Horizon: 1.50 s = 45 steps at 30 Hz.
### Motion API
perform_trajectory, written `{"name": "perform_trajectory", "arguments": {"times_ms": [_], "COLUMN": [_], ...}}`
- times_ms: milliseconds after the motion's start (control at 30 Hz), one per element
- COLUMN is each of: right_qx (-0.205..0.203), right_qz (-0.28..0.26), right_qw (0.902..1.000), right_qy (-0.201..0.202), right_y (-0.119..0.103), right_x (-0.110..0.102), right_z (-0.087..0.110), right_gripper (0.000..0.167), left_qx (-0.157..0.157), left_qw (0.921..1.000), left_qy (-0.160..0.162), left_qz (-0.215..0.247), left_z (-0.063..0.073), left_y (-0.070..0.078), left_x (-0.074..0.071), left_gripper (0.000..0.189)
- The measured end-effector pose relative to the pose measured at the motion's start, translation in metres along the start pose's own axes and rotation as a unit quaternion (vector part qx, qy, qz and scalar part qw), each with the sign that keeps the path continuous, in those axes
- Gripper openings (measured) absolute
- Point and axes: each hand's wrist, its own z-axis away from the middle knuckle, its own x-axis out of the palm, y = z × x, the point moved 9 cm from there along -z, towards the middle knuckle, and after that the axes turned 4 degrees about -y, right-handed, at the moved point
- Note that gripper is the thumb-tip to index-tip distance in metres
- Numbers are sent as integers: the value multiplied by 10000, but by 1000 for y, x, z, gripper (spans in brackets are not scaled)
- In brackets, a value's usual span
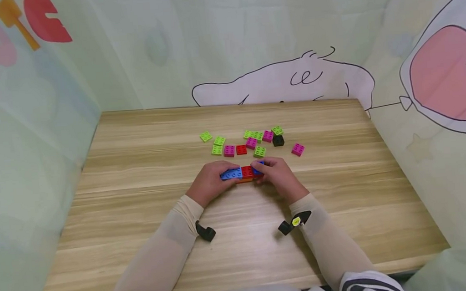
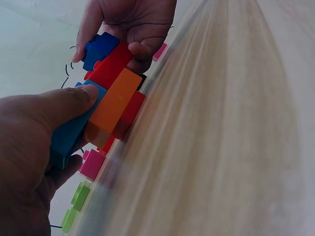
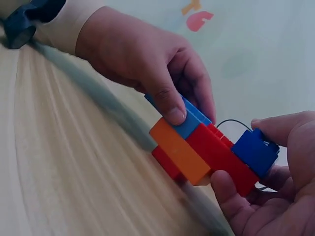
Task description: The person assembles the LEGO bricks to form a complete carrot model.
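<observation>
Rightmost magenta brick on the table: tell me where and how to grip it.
Pinch the magenta brick by two opposite side walls, probably best from above and the right. It lies studs-up, square and apart from the rest; every other brick, the black brick nearest, sits to its left.

Blue bricks [image 3: 254, 151], red brick [image 3: 216, 152], orange brick [image 3: 180, 152] below

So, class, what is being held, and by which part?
A brick assembly: the left grip holds it by the light blue brick at one end, the right grip by the dark blue brick and the red brick at the other.
</observation>
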Motion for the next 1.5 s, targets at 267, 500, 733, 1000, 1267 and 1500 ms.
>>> {"name": "perform_trajectory", "arguments": {"times_ms": [267,500,733,1000,1267,1500], "right_qx": [0,-402,-2751,-1244,-1702,-3644], "right_qz": [-114,251,2873,3835,3255,2854], "right_qw": [9999,9989,9026,8852,9018,8820], "right_qy": [-59,-5,1648,2323,2277,886], "right_y": [0,0,-45,-13,-23,-66], "right_x": [-1,-3,-60,-143,-135,-37], "right_z": [-1,-3,16,-5,1,31], "right_gripper": [33,37,30,54,34,30], "left_qx": [-48,-127,-256,-418,-530,-423], "left_qw": [10000,9998,9995,9989,9983,9985], "left_qy": [16,-15,-61,-120,-65,32], "left_qz": [85,130,194,181,212,335], "left_z": [0,1,2,1,1,1], "left_y": [1,-2,-4,-6,-8,-8], "left_x": [-1,0,2,3,2,1], "left_gripper": [38,39,39,42,43,40]}}
